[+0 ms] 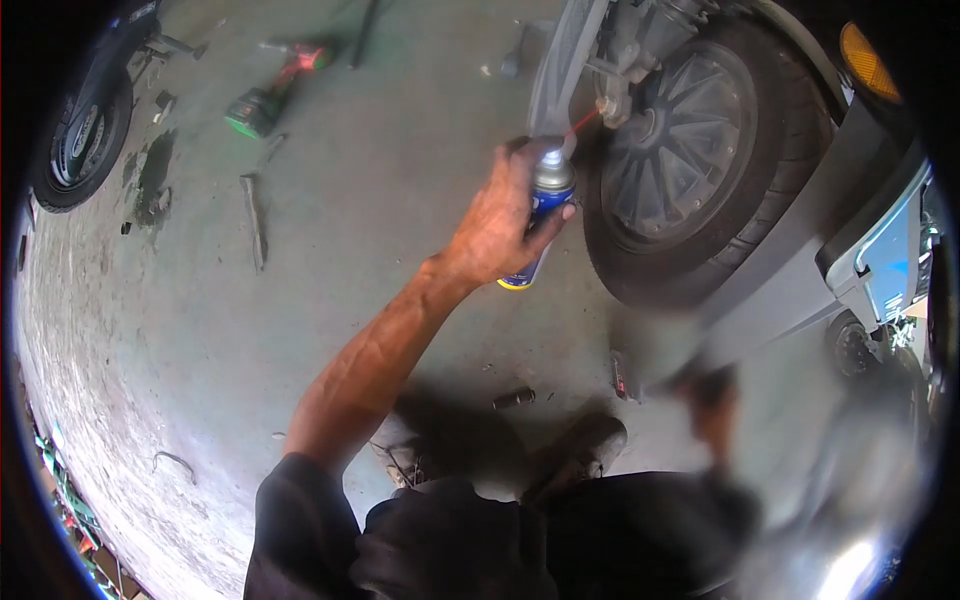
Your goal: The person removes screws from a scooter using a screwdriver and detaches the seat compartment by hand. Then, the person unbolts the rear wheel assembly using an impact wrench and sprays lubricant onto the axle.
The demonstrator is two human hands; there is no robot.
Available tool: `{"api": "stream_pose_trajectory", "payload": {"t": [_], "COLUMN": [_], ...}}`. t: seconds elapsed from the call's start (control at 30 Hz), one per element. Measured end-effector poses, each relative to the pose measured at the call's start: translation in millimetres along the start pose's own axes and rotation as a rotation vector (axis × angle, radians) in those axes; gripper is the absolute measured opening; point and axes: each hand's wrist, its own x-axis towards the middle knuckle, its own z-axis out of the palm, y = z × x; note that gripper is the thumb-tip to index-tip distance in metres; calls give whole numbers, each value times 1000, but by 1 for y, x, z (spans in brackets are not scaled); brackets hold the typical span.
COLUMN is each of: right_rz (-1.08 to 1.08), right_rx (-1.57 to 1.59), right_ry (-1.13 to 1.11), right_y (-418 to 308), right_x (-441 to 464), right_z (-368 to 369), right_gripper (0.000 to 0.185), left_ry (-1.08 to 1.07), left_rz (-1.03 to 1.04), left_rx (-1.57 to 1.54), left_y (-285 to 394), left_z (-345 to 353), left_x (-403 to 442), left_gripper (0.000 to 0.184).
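My left hand point(497, 215) is wrapped round a blue spray can point(550, 195) with a silver top and a yellow band at its base. The forefinger lies over the nozzle. From the nozzle a thin red straw point(585, 122) points at a metal fitting point(614, 106) beside the wheel hub. The spoked wheel point(690, 140) with its black tyre stands just right of the can. Lower right, my right hand point(712, 405) is smeared by blur near the scooter's grey body panel point(770, 290), and its fingers cannot be made out.
On the floor lie a red and green cordless drill point(275, 92), a long metal tool point(254, 222), a small dark cylinder point(514, 398) and a red and black item point(622, 376). Another vehicle's wheel point(85, 140) stands at far left. My shoes point(585, 445) are below.
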Motion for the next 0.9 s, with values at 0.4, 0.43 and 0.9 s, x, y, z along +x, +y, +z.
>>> {"api": "stream_pose_trajectory", "payload": {"t": [0.4, 0.43, 0.9], "right_rz": [-18, -53, -2], "right_rx": [-41, -46, -23], "right_ry": [-25, -14, -5], "right_y": [4, 7, 2], "right_x": [0, -1, -1], "right_z": [-3, -2, 0], "right_gripper": [39, 40, 40], "left_ry": [37, 40, 49], "left_rz": [13, 16, 25], "left_rx": [-20, -16, -31], "left_y": [-1, 0, -1], "left_z": [2, 1, -3], "left_x": [2, 3, 5], "left_gripper": [65, 65, 63]}}
